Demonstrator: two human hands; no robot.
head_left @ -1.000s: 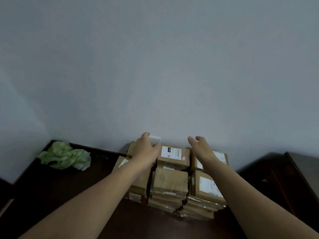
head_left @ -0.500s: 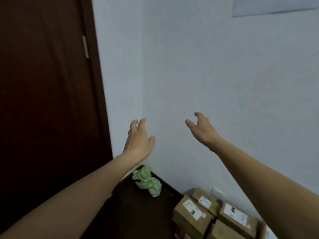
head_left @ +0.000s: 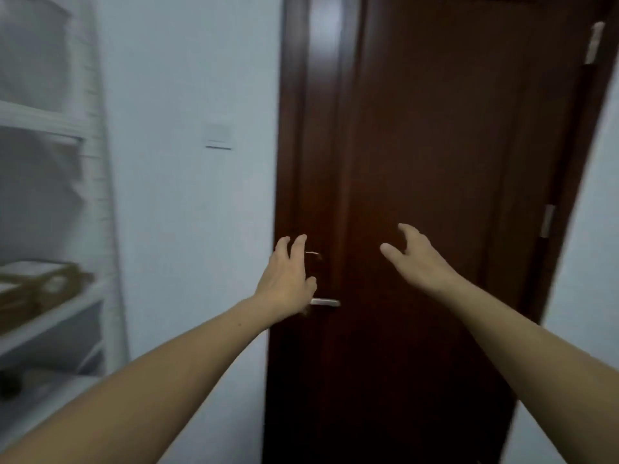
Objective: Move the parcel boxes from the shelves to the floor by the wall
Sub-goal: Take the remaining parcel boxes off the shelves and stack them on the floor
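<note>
The boxes (head_left: 37, 286) sit well off to the left of my left hand (head_left: 284, 279), about level with it, on a board of the white shelves (head_left: 97, 155). They show as blurred brown cardboard with pale patches on top, and I cannot tell how many there are. Neither hand has hold of one. My left hand is held out in front of me, fingers spread and relaxed, thumb apart, with nothing in it. My right hand (head_left: 415, 259) is up beside it, a little higher and clearly apart from it, fingers loosely bent, thumb out, and also empty. Both forearms are bare and stretch forward from the bottom corners of the view. Behind both hands stands a dark brown door (head_left: 435, 145). Its metal handle (head_left: 325, 302) pokes out just below and to the right of my left thumb; I cannot tell whether the hand touches it. A hinge (head_left: 547, 226) shows on the door's edge, off to the right of my right hand. Between the shelves and the door runs a pale wall (head_left: 187, 212), with a white switch (head_left: 217, 132) up above my left hand.
</note>
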